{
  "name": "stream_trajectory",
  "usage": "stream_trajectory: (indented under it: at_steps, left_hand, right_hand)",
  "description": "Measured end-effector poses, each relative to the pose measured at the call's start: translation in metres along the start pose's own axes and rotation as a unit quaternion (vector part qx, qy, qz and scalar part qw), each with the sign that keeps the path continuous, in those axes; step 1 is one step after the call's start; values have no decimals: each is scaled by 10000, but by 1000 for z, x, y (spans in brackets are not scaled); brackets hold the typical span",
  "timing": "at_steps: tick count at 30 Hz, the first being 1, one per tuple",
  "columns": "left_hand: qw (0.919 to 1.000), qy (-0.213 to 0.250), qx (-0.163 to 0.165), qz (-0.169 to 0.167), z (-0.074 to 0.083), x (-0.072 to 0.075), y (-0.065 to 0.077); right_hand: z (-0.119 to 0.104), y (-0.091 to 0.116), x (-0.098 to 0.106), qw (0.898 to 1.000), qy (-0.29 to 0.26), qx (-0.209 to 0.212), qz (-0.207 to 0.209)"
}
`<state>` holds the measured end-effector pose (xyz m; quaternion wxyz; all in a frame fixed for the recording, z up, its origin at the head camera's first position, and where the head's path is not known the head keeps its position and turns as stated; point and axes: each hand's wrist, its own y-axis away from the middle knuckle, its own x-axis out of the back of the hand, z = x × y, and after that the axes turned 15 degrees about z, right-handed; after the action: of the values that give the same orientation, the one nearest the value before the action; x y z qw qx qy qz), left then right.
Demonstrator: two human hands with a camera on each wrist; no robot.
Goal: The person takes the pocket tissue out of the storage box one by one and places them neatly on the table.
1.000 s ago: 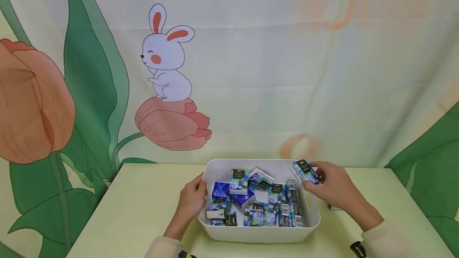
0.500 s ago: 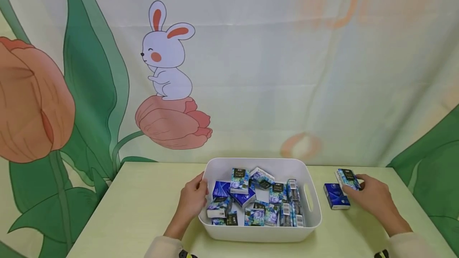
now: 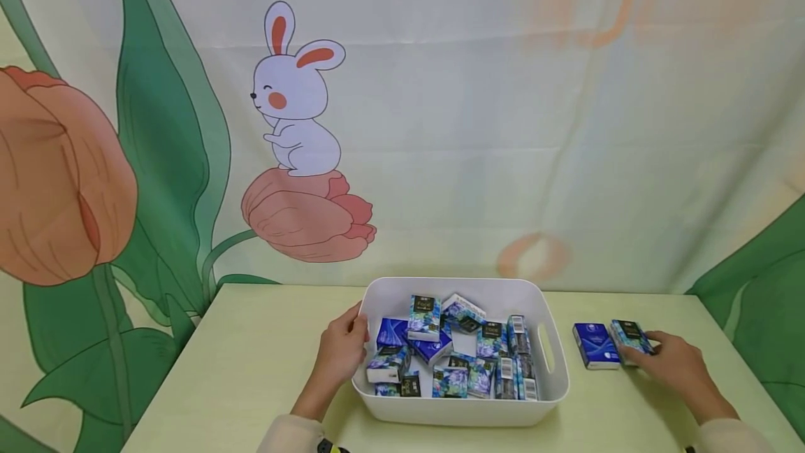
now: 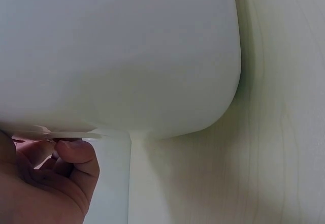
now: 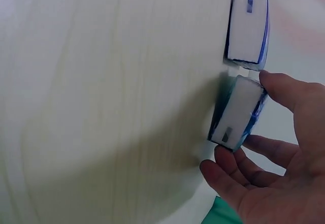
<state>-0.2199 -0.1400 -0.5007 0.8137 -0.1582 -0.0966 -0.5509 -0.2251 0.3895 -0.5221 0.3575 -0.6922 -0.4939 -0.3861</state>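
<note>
A white plastic bin (image 3: 459, 411) stands on the table, holding several small tissue packs, most with a floral print and a few plain blue. My left hand (image 3: 342, 349) grips the bin's left side; in the left wrist view its curled fingers (image 4: 78, 155) hook into the handle opening. To the right of the bin lies a blue tissue pack (image 3: 596, 346). Just right of that one, my right hand (image 3: 676, 368) pinches a floral tissue pack (image 3: 631, 336) between thumb and fingers. The right wrist view shows this floral pack (image 5: 237, 112) slightly tilted, its white side facing the camera.
The pale wood-grain table (image 3: 251, 355) reaches back to a hanging printed cloth (image 3: 453, 124) with a rabbit and tulips. An oval handle hole (image 3: 546, 348) pierces the bin's right wall.
My right hand has carried the floral tissue pack from over the bin's right rim rightward and down beside the blue one. The left hand keeps its hold on the bin.
</note>
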Motion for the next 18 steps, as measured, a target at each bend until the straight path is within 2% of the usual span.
stream_trajectory:
  at_steps: [5, 9, 13, 18]
  left_hand:
    - [10000, 3, -29, 48, 1, 1, 0]
    - [10000, 3, -8, 40, 1, 1, 0]
    - [10000, -2, -43, 18, 1, 1, 0]
    - [10000, -9, -71, 51, 1, 0, 0]
  right_hand:
    - [-3, 1, -2, 9998, -71, 120, -115]
    - [-10, 4, 3, 9999, -29, 162, -47]
    - [-29, 6, 14, 9988, -17, 379, 301]
    - [-69, 7, 29, 9944, -303, 782, 650]
